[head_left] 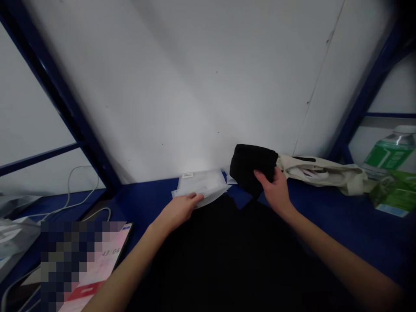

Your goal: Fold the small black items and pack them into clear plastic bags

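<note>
Folded black cloth (251, 167) is gripped in my right hand (276, 188), thumb on its near face, just above the blue surface by the wall. To its left, my left hand (186, 206) has its fingers closed on the edge of a clear plastic bag (204, 184). A small white label sits at the bag's upper left corner. A large spread of black fabric (224, 255) fills the space between my forearms. Whether anything lies inside the plastic bag, I cannot tell.
A cream cloth bag (328, 173) lies against the white wall on the right, beside a green-labelled bottle (390, 149) and a green packet (398, 190). At lower left are a lit phone (112, 255), white cables (69, 195) and plastic wrapping (19, 236). Blue metal posts (61, 95) flank the space.
</note>
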A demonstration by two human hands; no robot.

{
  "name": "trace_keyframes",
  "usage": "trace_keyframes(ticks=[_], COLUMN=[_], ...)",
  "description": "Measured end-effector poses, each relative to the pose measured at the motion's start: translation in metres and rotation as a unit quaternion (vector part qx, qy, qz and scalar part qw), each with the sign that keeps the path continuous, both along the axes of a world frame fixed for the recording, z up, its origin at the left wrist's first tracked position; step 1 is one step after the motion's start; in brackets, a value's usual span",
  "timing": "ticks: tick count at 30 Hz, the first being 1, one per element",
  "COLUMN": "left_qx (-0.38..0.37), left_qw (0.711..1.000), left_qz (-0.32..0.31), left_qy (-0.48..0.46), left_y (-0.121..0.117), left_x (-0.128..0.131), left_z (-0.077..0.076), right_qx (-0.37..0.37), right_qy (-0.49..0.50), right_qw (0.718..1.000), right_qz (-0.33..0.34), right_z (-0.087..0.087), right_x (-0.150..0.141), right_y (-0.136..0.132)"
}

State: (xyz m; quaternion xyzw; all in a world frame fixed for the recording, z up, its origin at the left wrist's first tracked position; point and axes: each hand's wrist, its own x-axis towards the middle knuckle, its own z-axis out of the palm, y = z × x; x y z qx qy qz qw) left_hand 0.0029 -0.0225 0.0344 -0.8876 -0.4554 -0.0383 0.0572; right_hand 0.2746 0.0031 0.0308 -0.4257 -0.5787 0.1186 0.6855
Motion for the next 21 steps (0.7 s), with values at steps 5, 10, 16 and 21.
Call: trace_keyframes(ticks=[5, 10, 16, 21], left_qx=[-0.022, -0.024, -0.079, -0.105], left_qw=[0.997, 0.990, 0.962, 0.942], left_qz=[-0.060, -0.068, -0.079, -0.125], left_qy=[-0.047, -0.124, -0.248, -0.292], left_y=[-0.005, 0.002, 0.002, 0.000], left_x=[-0.001, -0.006, -0.008, -0.010], left_z=[-0.017, -0.030, -0.034, -0.029], right_qx=[0.026, 0.094, 0.243, 0.152], right_qy=[-0.079, -0.213, -0.431, -0.633], right_qw=[0.996, 0.972, 0.863, 0.728], right_qz=[-0.022, -0.037, 0.099, 0.217], right_z=[-0.007, -0.006, -0.010, -0.019], right_x=[-0.006, -0.018, -0.046, -0.065], right_y=[-0.004, -0.021, -0.037, -0.041])
